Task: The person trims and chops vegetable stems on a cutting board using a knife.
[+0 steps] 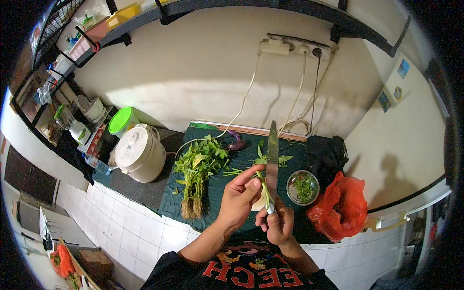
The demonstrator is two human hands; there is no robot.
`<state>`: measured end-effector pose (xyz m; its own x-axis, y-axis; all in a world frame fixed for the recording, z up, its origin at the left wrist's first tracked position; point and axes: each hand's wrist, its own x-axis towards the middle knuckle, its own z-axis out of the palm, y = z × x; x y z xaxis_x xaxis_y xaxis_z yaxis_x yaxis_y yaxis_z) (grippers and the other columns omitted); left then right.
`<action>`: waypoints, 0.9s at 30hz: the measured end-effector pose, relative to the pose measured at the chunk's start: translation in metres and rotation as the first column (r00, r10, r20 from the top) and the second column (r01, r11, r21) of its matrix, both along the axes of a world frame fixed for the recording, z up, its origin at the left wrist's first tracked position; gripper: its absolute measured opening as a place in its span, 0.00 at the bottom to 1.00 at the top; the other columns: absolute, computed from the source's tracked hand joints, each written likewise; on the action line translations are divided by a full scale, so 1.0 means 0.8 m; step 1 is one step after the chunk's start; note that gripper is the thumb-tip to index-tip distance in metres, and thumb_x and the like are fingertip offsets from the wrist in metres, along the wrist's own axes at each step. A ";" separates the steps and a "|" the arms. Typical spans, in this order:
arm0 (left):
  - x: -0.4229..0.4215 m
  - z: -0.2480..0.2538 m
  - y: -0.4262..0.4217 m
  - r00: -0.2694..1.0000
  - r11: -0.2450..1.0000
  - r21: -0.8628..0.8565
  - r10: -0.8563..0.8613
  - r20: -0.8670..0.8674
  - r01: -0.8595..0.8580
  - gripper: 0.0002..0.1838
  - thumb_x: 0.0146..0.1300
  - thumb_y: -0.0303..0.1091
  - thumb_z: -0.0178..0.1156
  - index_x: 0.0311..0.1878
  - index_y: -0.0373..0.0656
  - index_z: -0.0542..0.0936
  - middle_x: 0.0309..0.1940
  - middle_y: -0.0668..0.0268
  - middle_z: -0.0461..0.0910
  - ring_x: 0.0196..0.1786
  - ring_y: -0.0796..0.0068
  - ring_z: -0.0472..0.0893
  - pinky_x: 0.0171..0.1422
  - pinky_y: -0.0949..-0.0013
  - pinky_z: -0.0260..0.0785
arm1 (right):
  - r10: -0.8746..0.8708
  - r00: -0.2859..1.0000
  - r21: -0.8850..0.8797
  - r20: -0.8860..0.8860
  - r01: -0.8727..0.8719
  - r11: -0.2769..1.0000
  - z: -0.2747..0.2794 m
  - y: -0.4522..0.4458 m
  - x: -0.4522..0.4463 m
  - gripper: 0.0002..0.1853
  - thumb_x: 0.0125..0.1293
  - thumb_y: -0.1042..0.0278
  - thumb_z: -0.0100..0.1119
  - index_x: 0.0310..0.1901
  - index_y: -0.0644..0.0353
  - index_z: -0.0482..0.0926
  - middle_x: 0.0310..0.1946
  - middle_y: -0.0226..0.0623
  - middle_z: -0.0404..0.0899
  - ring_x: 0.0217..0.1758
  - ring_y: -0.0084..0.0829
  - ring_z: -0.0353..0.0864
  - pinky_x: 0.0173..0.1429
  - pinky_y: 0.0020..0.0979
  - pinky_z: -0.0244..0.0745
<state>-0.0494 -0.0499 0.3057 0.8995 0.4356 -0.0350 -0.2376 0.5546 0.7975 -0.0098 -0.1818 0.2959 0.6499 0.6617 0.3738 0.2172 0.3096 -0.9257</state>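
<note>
My left hand (239, 199) pinches a green stem (264, 186) between thumb and fingers, above the dark green cloth. My right hand (279, 223) is wrapped round the handle of a large knife (272, 159), whose blade points up and away, right beside the stem. A bunch of leafy greens with roots (200, 166) lies left of my hands. Behind the blade are loose leaves (261, 158). A metal bowl (316, 186) holding chopped greens stands to the right. Part of a pale board (258, 204) shows beneath my hands.
Purple eggplants (237, 144) lie at the back of the cloth-covered table (169, 203). A white rice cooker (138, 153) and a green-lidded tub (122, 121) stand left. An orange-red plastic bag (340, 208) and a black bag (327, 153) are at right. Cables hang behind.
</note>
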 end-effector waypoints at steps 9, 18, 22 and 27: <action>-0.008 0.011 -0.012 0.999 0.998 -0.057 0.022 -0.047 -0.024 0.24 0.70 0.35 0.59 0.67 0.42 0.71 0.36 0.70 0.81 0.25 0.86 0.65 0.28 0.82 0.58 | -0.003 0.999 -0.053 0.054 0.006 0.999 -0.018 -0.003 0.001 0.36 0.73 0.47 0.46 0.74 0.62 0.54 0.22 0.32 0.82 0.16 0.21 0.74 0.23 0.24 0.68; -0.012 0.017 -0.023 0.996 0.998 -0.052 0.014 -0.090 -0.019 0.23 0.71 0.34 0.57 0.67 0.43 0.71 0.35 0.73 0.81 0.22 0.88 0.66 0.22 0.81 0.60 | -0.070 0.991 -0.040 0.114 0.075 0.996 -0.036 -0.006 0.003 0.37 0.71 0.48 0.49 0.70 0.71 0.58 0.22 0.31 0.79 0.18 0.23 0.76 0.24 0.26 0.71; -0.014 0.014 -0.028 0.999 0.996 -0.080 0.022 -0.024 -0.024 0.23 0.70 0.33 0.58 0.67 0.44 0.72 0.32 0.74 0.78 0.23 0.89 0.66 0.23 0.81 0.59 | -0.066 0.996 -0.040 0.063 0.069 0.997 -0.031 -0.007 0.000 0.37 0.71 0.49 0.51 0.70 0.72 0.59 0.23 0.30 0.78 0.18 0.23 0.76 0.24 0.25 0.71; -0.014 0.004 -0.026 1.000 0.992 -0.124 -0.011 -0.026 0.007 0.22 0.70 0.33 0.58 0.66 0.44 0.72 0.33 0.74 0.77 0.24 0.88 0.66 0.25 0.80 0.60 | -0.054 0.997 -0.018 0.059 0.055 0.998 -0.039 -0.008 0.002 0.36 0.71 0.49 0.50 0.69 0.72 0.61 0.22 0.29 0.78 0.17 0.23 0.75 0.23 0.25 0.71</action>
